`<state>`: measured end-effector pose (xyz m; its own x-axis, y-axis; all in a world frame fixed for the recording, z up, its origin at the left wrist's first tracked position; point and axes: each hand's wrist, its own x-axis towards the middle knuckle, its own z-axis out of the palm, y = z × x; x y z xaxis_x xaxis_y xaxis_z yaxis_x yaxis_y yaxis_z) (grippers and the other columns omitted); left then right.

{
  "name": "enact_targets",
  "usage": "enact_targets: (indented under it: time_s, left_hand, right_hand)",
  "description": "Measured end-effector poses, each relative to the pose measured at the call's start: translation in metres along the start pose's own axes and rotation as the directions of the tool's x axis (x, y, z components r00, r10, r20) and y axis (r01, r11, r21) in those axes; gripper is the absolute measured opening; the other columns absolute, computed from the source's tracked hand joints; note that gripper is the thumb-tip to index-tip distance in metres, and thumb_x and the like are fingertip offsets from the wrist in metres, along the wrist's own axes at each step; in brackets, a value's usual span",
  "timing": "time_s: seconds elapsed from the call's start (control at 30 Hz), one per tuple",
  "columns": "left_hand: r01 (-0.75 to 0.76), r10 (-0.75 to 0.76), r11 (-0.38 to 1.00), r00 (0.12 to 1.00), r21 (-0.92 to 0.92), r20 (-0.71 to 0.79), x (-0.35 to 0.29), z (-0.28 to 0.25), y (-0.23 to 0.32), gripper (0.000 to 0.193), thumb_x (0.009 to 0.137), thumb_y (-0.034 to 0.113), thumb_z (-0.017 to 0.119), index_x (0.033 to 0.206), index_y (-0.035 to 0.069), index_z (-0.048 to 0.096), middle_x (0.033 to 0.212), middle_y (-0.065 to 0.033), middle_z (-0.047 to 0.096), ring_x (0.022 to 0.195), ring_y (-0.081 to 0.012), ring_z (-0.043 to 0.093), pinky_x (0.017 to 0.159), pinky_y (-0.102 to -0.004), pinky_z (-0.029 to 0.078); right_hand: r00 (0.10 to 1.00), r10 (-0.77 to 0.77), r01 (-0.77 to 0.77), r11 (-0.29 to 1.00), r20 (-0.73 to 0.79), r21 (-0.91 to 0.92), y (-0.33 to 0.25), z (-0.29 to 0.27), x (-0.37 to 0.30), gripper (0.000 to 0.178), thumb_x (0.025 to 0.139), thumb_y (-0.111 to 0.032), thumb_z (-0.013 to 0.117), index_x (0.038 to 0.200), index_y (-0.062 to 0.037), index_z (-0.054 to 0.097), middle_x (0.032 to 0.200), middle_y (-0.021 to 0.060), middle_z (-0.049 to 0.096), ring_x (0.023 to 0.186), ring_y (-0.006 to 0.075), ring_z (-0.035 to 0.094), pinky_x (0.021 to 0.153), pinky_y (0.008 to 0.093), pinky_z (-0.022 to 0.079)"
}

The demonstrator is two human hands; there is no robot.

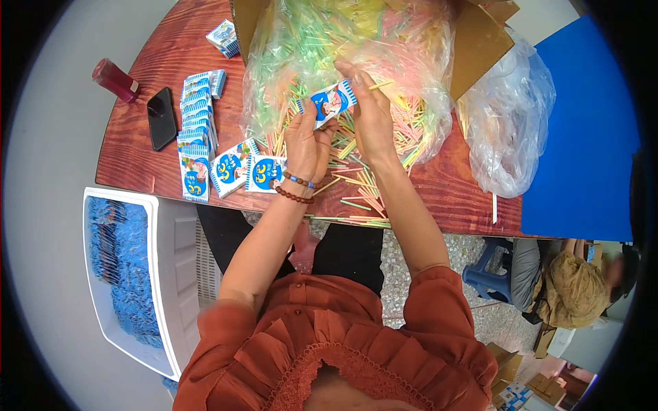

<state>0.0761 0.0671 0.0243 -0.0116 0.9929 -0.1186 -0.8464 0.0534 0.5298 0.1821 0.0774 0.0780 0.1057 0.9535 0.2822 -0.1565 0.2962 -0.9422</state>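
A small blue-and-white printed packet (332, 103) is pinched in my left hand (308, 140), thumb on its face. My right hand (373, 127) is at the packet's right end, its fingers bent around it. A thin yellow straw (382, 85) sticks out to the right of that hand; its other end is hidden by the fingers. Beneath and beyond both hands spreads a loose heap of thin pink, yellow and green straws (363, 192), spilling from a large clear plastic bag (432, 89). Two similar packets (232, 166) lie flat to the left of my left wrist.
An overlapping row of packets (197, 123), a black phone (162, 119) and a red-capped bottle (115, 80) occupy the left. A cardboard box (480, 48) surrounds the bag. Right stands another clear bag (510, 123). A white foam box (164, 274) of blue items sits below the table's left edge.
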Motion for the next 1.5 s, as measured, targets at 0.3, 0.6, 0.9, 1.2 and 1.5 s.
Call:
enact_targets:
  time_s: [0.3, 0.6, 0.9, 1.2, 1.5]
  left_hand:
    - [0.132, -0.103, 0.942, 0.989, -0.309, 0.11, -0.014, -0.022, 0.031, 0.026, 0.096, 0.025, 0.058, 0.116, 0.009, 0.058, 0.111, -0.0049, 0.065, 0.097, -0.0174, 0.062, 0.083, -0.0333, 0.052]
    - [0.002, 0.008, 0.989, 0.998, -0.149, 0.069, -0.046, -0.033, 0.084, 0.018, 0.094, 0.009, 0.059, 0.111, 0.007, 0.059, 0.102, -0.0056, 0.067, 0.092, -0.0173, 0.065, 0.079, -0.0371, 0.056]
    - [-0.21, 0.209, 0.978, 0.976, -0.01, -0.056, -0.083, -0.095, 0.169, 0.018, 0.093, 0.008, 0.061, 0.109, 0.002, 0.062, 0.101, -0.0064, 0.07, 0.087, -0.0129, 0.068, 0.075, -0.0267, 0.055]
    - [-0.401, 0.828, 0.338, 0.556, 0.851, -0.067, -0.128, -0.2, 0.242, 0.03, 0.091, 0.011, 0.064, 0.118, 0.001, 0.056, 0.116, -0.0081, 0.057, 0.101, -0.0143, 0.056, 0.084, -0.0278, 0.046]
    - [-0.147, 0.714, -0.266, 0.634, 0.953, 0.297, -0.119, -0.227, 0.231, 0.054, 0.079, 0.019, 0.075, 0.127, 0.005, 0.053, 0.132, -0.0135, 0.047, 0.125, -0.0323, 0.039, 0.105, -0.0445, 0.026]
  right_hand:
    - [1.0, 0.0, -0.002, 0.995, 0.017, 0.095, -0.005, -0.005, -0.011, 0.039, 0.103, -0.028, 0.042, 0.122, 0.0045, 0.054, 0.096, 0.0063, 0.059, 0.091, 0.015, 0.057, 0.084, 0.0288, 0.046]
    - [0.977, -0.063, 0.158, 0.853, 0.203, -0.498, 0.002, 0.076, -0.044, 0.033, 0.102, -0.031, 0.046, 0.097, 0.0002, 0.057, 0.081, 0.0013, 0.052, 0.073, 0.0079, 0.045, 0.066, 0.0232, 0.04]
    - [0.865, 0.182, -0.095, 0.974, 0.468, -0.204, 0.002, 0.165, -0.056, 0.025, 0.1, -0.023, 0.05, 0.097, -0.0018, 0.063, 0.078, -0.0008, 0.065, 0.062, 0.0024, 0.05, 0.055, 0.019, 0.041]
    - [0.741, 0.109, 0.18, 0.919, 0.663, -0.352, 0.065, 0.289, -0.076, 0.023, 0.095, -0.017, 0.053, 0.093, 0.0029, 0.064, 0.079, 0.0089, 0.067, 0.061, 0.015, 0.061, 0.056, 0.0296, 0.047]
    - [0.707, -0.319, 0.661, 0.616, 0.632, -0.428, 0.075, 0.264, -0.064, 0.026, 0.096, -0.02, 0.048, 0.104, 0.0009, 0.063, 0.082, 0.0172, 0.064, 0.073, 0.027, 0.064, 0.069, 0.0371, 0.05]
